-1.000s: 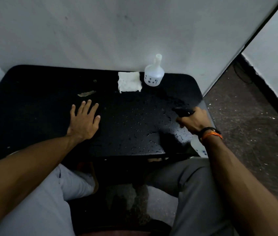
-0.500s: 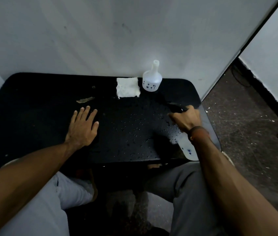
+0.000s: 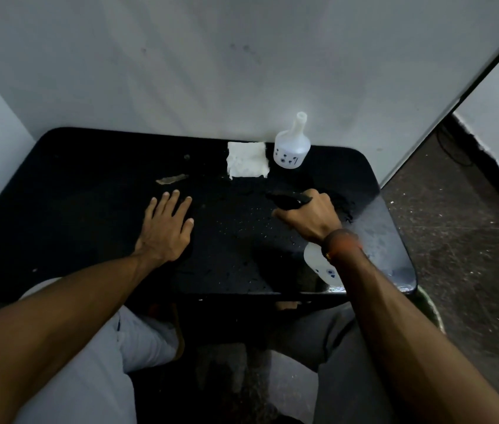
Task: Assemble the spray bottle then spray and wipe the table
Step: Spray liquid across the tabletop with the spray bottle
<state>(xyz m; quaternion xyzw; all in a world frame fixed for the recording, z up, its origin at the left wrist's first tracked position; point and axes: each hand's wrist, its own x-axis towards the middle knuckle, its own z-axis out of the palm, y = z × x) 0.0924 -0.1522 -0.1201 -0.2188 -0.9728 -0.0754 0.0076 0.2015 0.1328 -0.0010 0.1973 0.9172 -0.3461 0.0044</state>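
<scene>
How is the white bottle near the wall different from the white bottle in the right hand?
The bottle by the wall stands upright on the table with a bare open neck; the held bottle is tilted and carries a black spray head. The first stands free beside the cloth; the second is gripped by the right hand. Both are white with small dark printed marks.

Far wall [image 3: 242, 56]: plain, pale grey.
Floor [image 3: 471, 240]: dark, speckled, seen at right.
Lighting: dim.

Second white plastic bottle [image 3: 291, 147] without a cap, upright near pale wall [image 3: 211, 62]; brownish scrap [image 3: 171, 179] lying flat; speckled dark floor [image 3: 468, 240] at right.
</scene>
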